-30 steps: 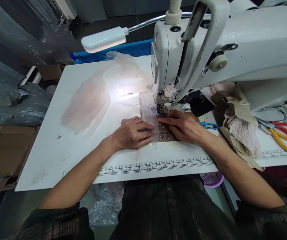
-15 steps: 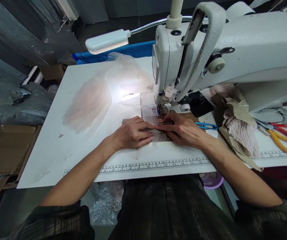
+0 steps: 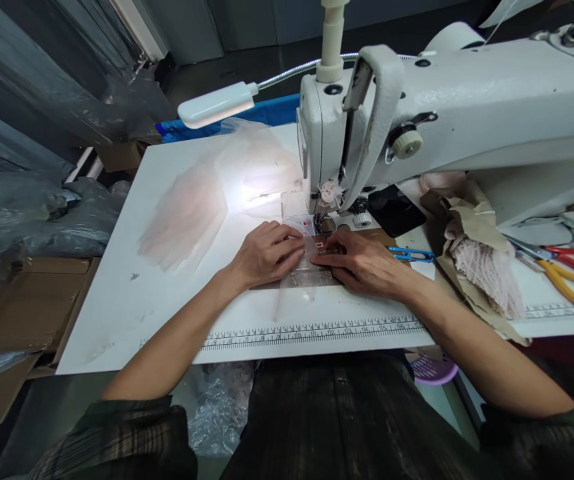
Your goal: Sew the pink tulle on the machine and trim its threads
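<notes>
Head view: two flat hands on sheer fabric at the presser foot

Every place below is told from the presser foot (image 3: 323, 223) of the white sewing machine (image 3: 467, 107). Just in front of it lies a strip of sheer fabric (image 3: 303, 279), resting on the white table (image 3: 131, 320). The strip's far end reaches up to the foot, though I cannot tell whether it sits under it. The left hand (image 3: 267, 257) lies to the front-left of the foot, palm down and fingers spread, pressing the strip without clasping it. The right hand (image 3: 361, 263) lies to the front-right, also uncurled. Its fingertips (image 3: 323, 252) press near a small red tag (image 3: 319, 245) directly in front of the foot.

Left of the foot and beyond it, a heap of pale pink tulle (image 3: 191, 207) lies under the lamp (image 3: 215, 105). Blue thread snips (image 3: 409, 253) rest to its right, just past the right wrist.

In my judgement the main hazard is how near the right fingertips are to the needle: a slip forward could bring them under it. The slippery sheer layer could also creep or pucker if the two hands press unevenly, skewing the seam line. A sleeve or wrist could knock the snips.
</notes>
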Demonstrator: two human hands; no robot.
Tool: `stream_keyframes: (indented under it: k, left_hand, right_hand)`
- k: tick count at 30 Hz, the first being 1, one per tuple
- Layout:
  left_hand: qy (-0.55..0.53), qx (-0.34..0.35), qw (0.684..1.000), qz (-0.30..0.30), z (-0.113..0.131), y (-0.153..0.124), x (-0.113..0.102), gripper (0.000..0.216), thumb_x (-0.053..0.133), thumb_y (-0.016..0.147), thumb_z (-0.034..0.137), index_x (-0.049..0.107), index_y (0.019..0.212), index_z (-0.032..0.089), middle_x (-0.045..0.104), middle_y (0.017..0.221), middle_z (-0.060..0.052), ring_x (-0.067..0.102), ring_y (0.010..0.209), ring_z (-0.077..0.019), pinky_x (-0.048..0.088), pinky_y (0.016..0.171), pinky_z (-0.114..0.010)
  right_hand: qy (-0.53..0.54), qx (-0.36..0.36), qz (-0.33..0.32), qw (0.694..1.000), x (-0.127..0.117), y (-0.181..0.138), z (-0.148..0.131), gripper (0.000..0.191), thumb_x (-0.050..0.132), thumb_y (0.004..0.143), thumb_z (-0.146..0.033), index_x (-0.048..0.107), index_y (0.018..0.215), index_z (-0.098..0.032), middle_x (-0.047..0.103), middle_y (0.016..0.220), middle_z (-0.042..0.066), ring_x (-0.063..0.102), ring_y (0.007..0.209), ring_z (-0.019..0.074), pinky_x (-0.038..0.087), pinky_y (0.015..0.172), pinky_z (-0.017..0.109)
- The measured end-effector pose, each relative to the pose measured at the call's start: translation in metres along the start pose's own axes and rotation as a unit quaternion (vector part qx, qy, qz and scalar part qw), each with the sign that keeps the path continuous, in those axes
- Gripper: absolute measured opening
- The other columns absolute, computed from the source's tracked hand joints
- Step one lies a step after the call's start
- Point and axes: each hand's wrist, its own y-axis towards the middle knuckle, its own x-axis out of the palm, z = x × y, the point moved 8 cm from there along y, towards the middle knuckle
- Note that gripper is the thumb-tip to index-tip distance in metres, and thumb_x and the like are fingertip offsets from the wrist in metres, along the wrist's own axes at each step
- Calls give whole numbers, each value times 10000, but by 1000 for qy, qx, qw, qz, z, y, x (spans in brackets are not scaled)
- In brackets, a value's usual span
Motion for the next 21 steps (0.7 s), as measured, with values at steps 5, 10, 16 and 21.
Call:
stream_keyframes:
  k: [5, 10, 16, 21]
  left_hand:
    - [-3, 10, 999, -41, 2, -2, 11, 168, 566, 917, 241, 650, 1036, 156, 694, 1071, -92, 612, 857, -181, 511, 727, -341]
    - [7, 9, 998, -67, 4, -2, 12, 250, 527, 939, 242, 614, 1149, 139, 667, 1106, -118, 590, 882, -199, 526, 755, -371]
    - [23, 19, 995, -92, 6, -3, 16, 292, 500, 954, 253, 586, 1196, 113, 625, 1249, -157, 582, 914, -219, 518, 804, -411]
    - [19, 24, 994, -105, 6, -3, 18, 320, 493, 963, 291, 572, 1215, 111, 602, 1296, -179, 593, 958, -235, 500, 822, -429]
  right_hand:
    - [-4, -2, -7, 1000, -1, 1, -3, 327, 525, 898, -142, 710, 1149, -240, 567, 1124, 131, 549, 1031, 260, 511, 773, 360]
    - [-11, -2, -7, 1000, 1, 0, -2, 342, 515, 896, -143, 697, 1170, -236, 569, 1118, 129, 554, 1010, 260, 509, 782, 379]
    - [-4, -4, -4, 1000, 2, -1, -2, 349, 511, 893, -138, 698, 1172, -233, 580, 1131, 135, 555, 1031, 269, 512, 815, 400]
    - [-7, -3, 1, 1000, 1, -1, -3, 344, 505, 896, -135, 701, 1163, -229, 587, 1117, 132, 559, 1016, 263, 516, 817, 398]
